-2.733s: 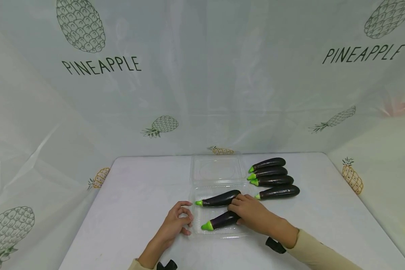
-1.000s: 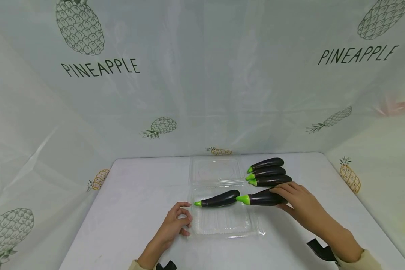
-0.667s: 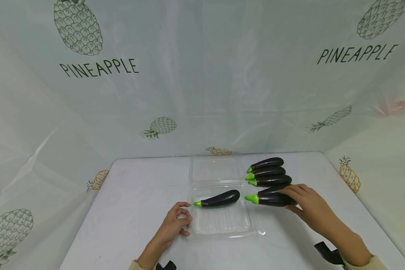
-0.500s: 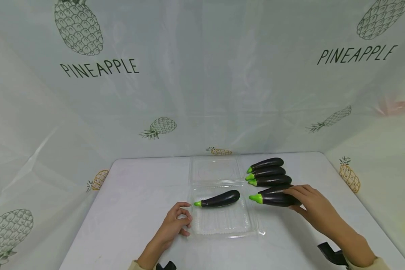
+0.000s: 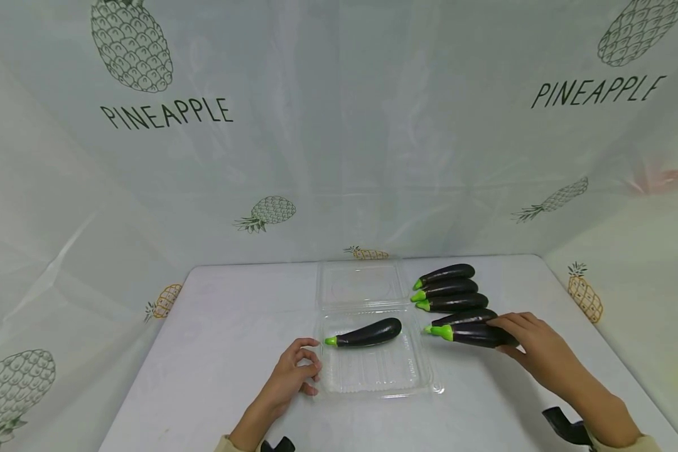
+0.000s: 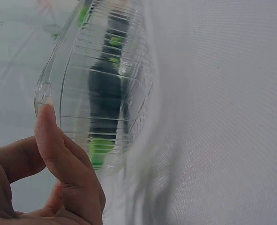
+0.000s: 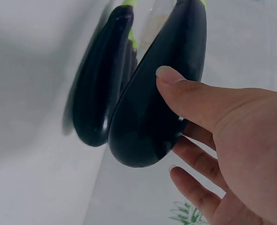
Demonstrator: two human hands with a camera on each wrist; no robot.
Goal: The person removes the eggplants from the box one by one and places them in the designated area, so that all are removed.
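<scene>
In the head view my right hand (image 5: 539, 348) pinches the fat end of a dark eggplant (image 5: 477, 334), green stem pointing left. The right wrist view shows the thumb across this held eggplant (image 7: 161, 103), with another eggplant (image 7: 103, 79) close beside it. My left hand (image 5: 294, 373) is at the left edge of a clear plastic clamshell box (image 5: 373, 376), fingers loosely bent. In the left wrist view a fingertip touches the box's rim (image 6: 58, 70). One eggplant (image 5: 368, 333) lies in the box's base.
Several eggplants (image 5: 454, 302) lie in a row at the table's right rear. The clear lid (image 5: 364, 282) lies folded back behind the base. The white table (image 5: 231, 326) meets a pineapple-print curtain (image 5: 344, 125) behind and at both sides.
My right hand has lifted the front eggplant out of the box and carried it right, beside the others on the table. The left hand stays at the box's edge.
</scene>
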